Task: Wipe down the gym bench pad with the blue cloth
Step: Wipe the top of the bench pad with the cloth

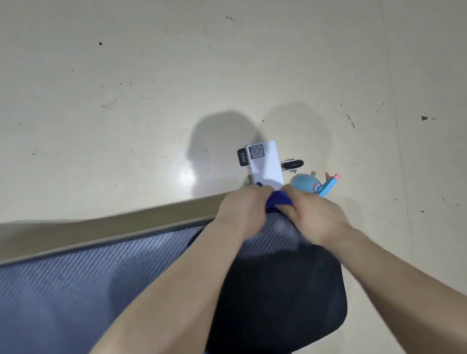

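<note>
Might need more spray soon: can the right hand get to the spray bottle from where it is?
Probably yes. The spray bottle lies on the floor just beyond the right hand, nothing between them, but that hand now grips the cloth.

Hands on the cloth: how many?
2. The left hand grips the blue cloth from its left side, the right hand from its right, both at the far end of the bench pad. Most of the cloth is hidden between them.
</note>
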A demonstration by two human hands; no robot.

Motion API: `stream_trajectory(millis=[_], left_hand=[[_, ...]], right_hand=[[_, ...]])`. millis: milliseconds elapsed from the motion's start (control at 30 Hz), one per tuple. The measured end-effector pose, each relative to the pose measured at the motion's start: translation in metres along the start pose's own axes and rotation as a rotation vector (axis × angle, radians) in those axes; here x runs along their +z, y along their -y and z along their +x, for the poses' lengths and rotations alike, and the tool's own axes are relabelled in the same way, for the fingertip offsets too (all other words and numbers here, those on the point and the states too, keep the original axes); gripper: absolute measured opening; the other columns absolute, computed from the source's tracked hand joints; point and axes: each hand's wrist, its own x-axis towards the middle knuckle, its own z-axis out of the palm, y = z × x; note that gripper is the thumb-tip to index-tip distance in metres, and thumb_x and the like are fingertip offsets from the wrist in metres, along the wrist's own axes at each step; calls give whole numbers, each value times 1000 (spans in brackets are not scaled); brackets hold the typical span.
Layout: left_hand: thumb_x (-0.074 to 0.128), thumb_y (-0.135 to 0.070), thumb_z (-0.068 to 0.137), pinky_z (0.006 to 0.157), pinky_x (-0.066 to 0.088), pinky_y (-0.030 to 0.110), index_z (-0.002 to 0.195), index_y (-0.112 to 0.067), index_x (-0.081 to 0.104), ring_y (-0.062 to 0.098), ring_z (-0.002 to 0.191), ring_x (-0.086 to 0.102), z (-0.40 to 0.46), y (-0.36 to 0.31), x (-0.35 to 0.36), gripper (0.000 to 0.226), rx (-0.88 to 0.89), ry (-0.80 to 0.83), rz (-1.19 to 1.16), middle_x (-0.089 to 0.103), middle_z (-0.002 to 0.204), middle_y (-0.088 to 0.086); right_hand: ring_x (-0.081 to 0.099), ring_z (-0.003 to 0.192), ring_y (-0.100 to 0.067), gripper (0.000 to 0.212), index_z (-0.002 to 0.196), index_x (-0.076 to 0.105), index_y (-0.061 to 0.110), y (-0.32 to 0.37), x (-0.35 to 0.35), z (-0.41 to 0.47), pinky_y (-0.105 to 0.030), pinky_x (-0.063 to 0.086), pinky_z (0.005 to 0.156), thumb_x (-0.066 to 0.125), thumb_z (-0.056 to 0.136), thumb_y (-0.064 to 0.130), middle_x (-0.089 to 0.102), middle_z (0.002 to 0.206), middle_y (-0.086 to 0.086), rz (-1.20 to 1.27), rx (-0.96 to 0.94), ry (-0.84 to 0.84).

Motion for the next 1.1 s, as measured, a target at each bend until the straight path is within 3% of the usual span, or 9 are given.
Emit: stream_trajectory(millis=[133,333,500,567,700,800,967,1100], left_hand=[[38,0,87,74,44,36,119,-12,50,31,100,56,4,-4,1,36,31,-11,-8,59,111,10],[37,2,86,71,36,29,111,-14,57,29,98,57,-39,76,-18,37,-2,-26,-120,63,108,8],[42,-1,84,64,36,31,92,-17,54,25,81,54,-94,172,-41,22,-42,53,-73,65,93,8],[43,-2,85,66,39,31,98,-15,57,28,83,56,-119,210,-50,22,-86,73,-79,64,92,9],[43,0,83,64,36,31,86,-15,51,26,75,49,-177,283,-72,16,-197,78,-83,60,85,10],[45,-2,83,64,34,30,91,-13,53,29,78,52,-207,323,-79,16,-226,62,-53,65,93,14],[40,-4,88,80,43,34,129,-16,47,29,110,58,-195,308,-70,42,-197,-17,56,59,125,7],[37,3,88,73,38,31,126,-8,49,30,103,57,-171,282,-53,41,-95,1,-119,58,122,12]], right_hand=[[48,72,-31,31,114,40,17,0,1,-3,-31,36,58,30,98,42,53,81,-6,-128,67,-52],[58,93,-33,31,110,48,14,88,40,11,-34,33,67,37,95,38,65,96,-11,-146,-18,-228],[59,92,-32,32,112,50,15,194,73,21,-34,36,71,36,95,39,67,100,-10,-99,-90,-193],[58,92,-31,33,113,47,15,238,91,26,-33,34,71,33,97,39,66,101,-8,-94,-87,-165],[59,88,-27,35,114,44,13,331,124,27,-32,33,69,26,99,39,65,98,-8,-154,-111,-154],[59,89,-28,32,115,43,13,379,140,29,-33,33,68,28,99,37,65,99,-9,-158,-145,-112],[54,103,-31,34,128,43,20,362,126,33,-31,31,67,34,98,34,62,111,-10,-107,-114,-21],[55,97,-32,31,119,46,15,325,109,25,-30,31,65,32,99,35,62,107,-10,-184,-49,-39]])
